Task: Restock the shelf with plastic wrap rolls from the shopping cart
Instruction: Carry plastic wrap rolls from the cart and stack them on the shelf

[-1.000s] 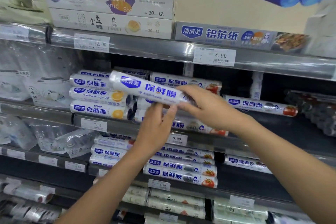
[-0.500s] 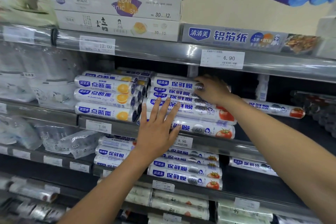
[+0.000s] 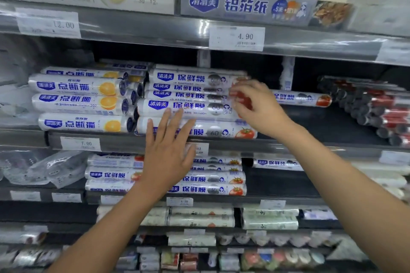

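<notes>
White film with blue lettering is covering the plastic wrap rolls (image 3: 188, 93), which are lying lengthwise in a stack about five high at the middle of the grey shelf (image 3: 133, 144), red tomato prints marking their right ends. The lowest roll is sitting right at the shelf's near lip, and the top one is lying close beneath the upper shelf rail (image 3: 155, 36), leaving only a thin dark slot above the stack. On the left, the stack is butting against the capped ends of the orange-printed rolls (image 3: 77, 99), so no room is showing on that side. To the right, bare dark shelf board is opening out, with a lone roll (image 3: 301, 97) lying farther back and a slanting pile of dark rolls (image 3: 366, 104) sitting well apart at the far right. The left hand (image 3: 165, 159) is reaching up with fingers straight and spread, its fingertips pressing flat against the fronts of the two lowest rolls and holding nothing. The right hand (image 3: 257, 106) is hovering at the stack's right end, fingers bent over the tomato prints; motion blur is hiding whether they are pinching a roll or merely touching it.
</notes>
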